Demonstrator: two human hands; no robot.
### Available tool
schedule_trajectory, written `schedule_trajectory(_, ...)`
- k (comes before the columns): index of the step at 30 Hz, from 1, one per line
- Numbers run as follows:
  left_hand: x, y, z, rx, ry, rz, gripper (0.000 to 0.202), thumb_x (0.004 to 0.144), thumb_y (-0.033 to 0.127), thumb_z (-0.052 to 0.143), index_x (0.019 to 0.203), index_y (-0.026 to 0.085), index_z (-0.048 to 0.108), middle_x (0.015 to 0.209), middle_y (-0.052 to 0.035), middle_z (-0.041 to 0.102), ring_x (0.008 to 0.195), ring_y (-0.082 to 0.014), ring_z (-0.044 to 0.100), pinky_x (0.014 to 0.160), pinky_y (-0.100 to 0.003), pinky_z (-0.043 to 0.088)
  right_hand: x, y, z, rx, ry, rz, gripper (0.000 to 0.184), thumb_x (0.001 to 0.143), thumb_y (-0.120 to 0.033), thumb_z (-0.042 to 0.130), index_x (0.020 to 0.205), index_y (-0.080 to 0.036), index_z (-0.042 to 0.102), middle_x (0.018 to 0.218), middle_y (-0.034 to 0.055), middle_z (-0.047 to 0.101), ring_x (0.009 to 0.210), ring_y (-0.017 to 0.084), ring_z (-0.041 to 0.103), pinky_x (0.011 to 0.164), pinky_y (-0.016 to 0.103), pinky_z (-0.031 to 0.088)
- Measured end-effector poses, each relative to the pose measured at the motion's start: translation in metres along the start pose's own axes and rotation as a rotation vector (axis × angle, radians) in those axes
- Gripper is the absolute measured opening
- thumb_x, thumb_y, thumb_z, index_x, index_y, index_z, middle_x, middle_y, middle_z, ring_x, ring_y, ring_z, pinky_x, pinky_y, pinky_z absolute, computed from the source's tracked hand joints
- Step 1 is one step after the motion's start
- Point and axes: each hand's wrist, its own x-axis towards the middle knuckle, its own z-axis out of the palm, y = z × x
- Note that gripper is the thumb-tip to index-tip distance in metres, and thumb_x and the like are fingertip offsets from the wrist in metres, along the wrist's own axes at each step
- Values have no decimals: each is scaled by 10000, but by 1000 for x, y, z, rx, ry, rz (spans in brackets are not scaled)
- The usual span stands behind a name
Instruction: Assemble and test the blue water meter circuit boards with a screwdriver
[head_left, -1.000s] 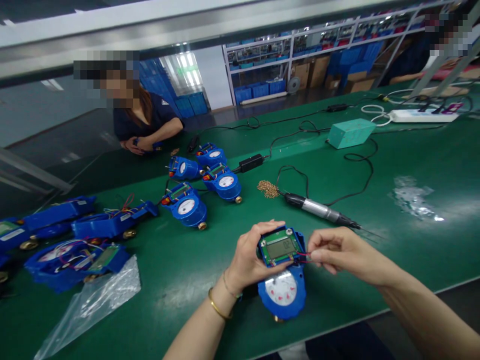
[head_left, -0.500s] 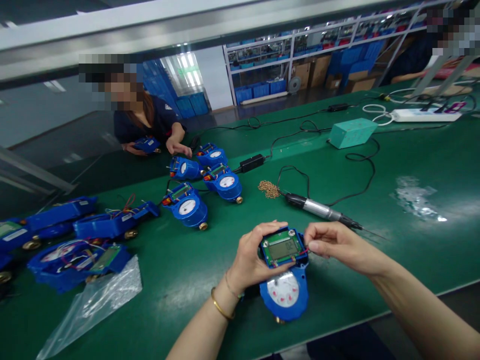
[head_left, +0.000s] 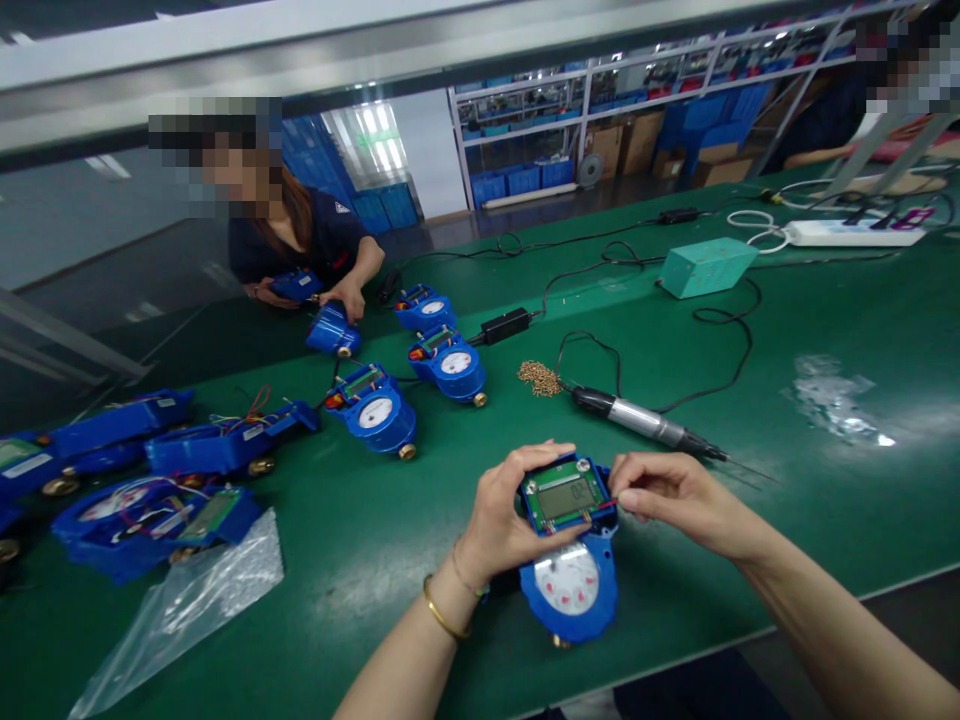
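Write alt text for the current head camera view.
Left hand grips a blue meter with exposed circuit board; right hand pinches a red wire at its edge. On the green bench beyond lie a corded tool, brass-coloured pieces and more blue meters; a co-worker handles two.

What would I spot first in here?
Probably the blue plastic meter with a round white dial, low, just right of middle, held in the left hand; the right hand pinches its thin red wire. Beyond, on the green table, lies a long silver-and-black tool beside a heap of tiny gold-coloured pieces.
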Motion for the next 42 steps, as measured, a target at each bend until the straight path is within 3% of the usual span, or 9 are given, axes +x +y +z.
schedule_trajectory(5,-1,-1,1,8,12,-26,645,707,339,871,1237,213,525,1208,-118,707,1140,-271,688,1032,-475,546,0,5,9,-112,62,-97,267,891,-393,675,755,-163,696,712,43,614,588,125,538,511,243,451)
schedule_trajectory(12,0,2,0,-30,11,-54,657,678,307,897,1219,221,533,1212,-103,704,1146,-258,680,1061,-472,522,-6,-2,21,-356,231,-218,127,865,-255,663,778,-217,748,807,68,652,788,192,592,701,323,464)
schedule_trajectory(18,0,0,-2,-71,-1,-114,616,709,358,870,1207,222,534,1186,-96,708,1134,-264,684,1195,-577,338,-5,-2,32,-382,322,-84,170,842,-310,646,788,-213,775,659,33,636,626,168,575,564,294,420)
schedule_trajectory(24,1,4,-3,-60,8,-218,622,693,413,875,1193,222,558,1180,-100,716,1103,-273,693,1243,-604,181,0,11,39,-362,425,-71,156,782,-357,679,751,-228,762,711,43,649,751,209,572,725,360,415)
schedule_trajectory(27,1,5,-3,-78,6,-221,622,688,376,885,1199,227,564,1185,-90,714,1108,-265,689,1243,-596,179,1,9,39,-326,431,-64,155,752,-353,689,669,-233,739,742,51,668,790,217,571,775,379,415)
schedule_trajectory(31,3,6,-3,-76,1,-236,611,695,400,877,1196,222,578,1176,-95,715,1105,-268,688,1237,-595,202,3,1,39,-230,368,33,217,774,-393,691,725,-195,764,589,39,646,606,179,562,610,319,440)
schedule_trajectory(34,4,6,-3,-67,-9,-256,612,690,438,872,1186,223,585,1168,-95,717,1098,-271,691,1241,-593,198,3,-2,41,-155,340,111,370,827,-501,645,814,-153,772,647,69,698,620,194,635,560,295,478)
schedule_trajectory(39,3,8,-4,-81,-1,-269,606,694,457,867,1180,225,588,1170,-98,718,1116,-279,687,1241,-603,191,-5,0,43,-215,383,100,302,814,-453,633,815,-184,771,760,79,727,744,229,661,720,373,509)
schedule_trajectory(42,1,9,-4,-82,-1,-262,601,698,444,868,1181,224,586,1167,-96,719,1111,-278,689,1243,-609,178,-14,2,45,-346,439,36,190,761,-386,695,851,-237,773,825,66,704,895,269,628,911,479,414)
